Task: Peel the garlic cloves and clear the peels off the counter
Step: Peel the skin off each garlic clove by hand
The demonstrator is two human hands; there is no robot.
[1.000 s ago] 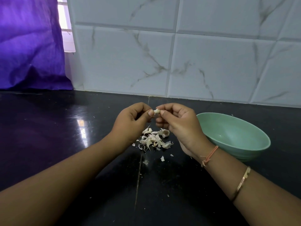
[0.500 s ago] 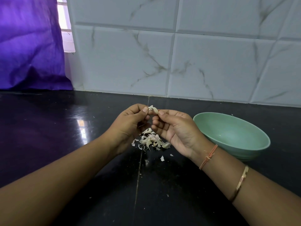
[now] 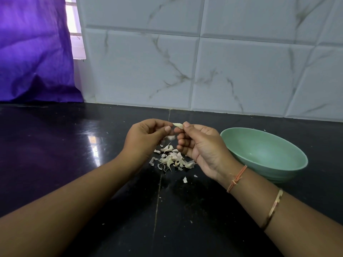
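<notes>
Currently right hand [image 3: 202,145] pinches garlic clove [image 3: 177,125] above peel pile [image 3: 173,160], left of bowl [image 3: 269,151]; left hand [image 3: 144,138] curled beside it, grip unclear. Nick skin at the tip, strip downward over pile

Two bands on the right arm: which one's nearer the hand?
The orange thread, knotted at the wrist beside the right hand; the gold bangle sits farther up the forearm.
</notes>
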